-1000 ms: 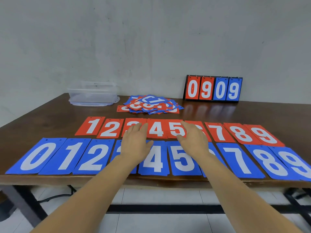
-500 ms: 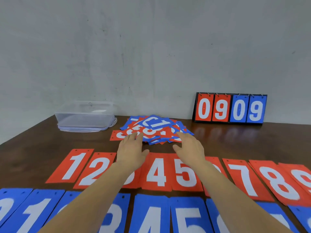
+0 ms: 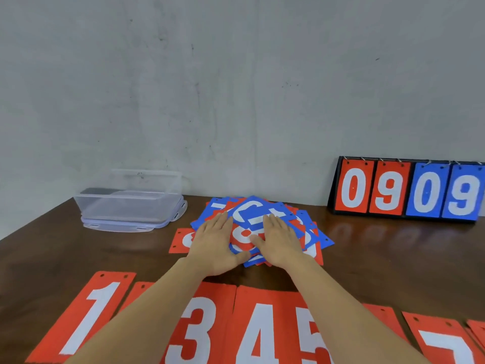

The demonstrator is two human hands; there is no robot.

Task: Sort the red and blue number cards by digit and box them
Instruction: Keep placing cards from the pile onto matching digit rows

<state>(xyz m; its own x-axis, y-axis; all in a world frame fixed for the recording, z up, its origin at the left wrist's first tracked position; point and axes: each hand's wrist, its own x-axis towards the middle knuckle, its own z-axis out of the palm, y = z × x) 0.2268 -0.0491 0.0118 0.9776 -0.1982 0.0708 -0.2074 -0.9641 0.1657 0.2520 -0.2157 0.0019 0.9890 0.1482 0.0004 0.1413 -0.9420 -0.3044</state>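
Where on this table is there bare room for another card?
The table is bare at left, between the clear box and the red 1 card, and right, between the scoreboard and the red 7 card. Crowded: the card pile under the left hand and right hand, and the red row.

Pretty plain room tbh: a grey wall (image 3: 236,88), kinda scuffed, with faint dark streaks and specks, fills the whole upper half. Pushed right up against it is a dark brown wooden desk (image 3: 393,258), glossy enough to throw blurry reflections. Lighting's soft and even.
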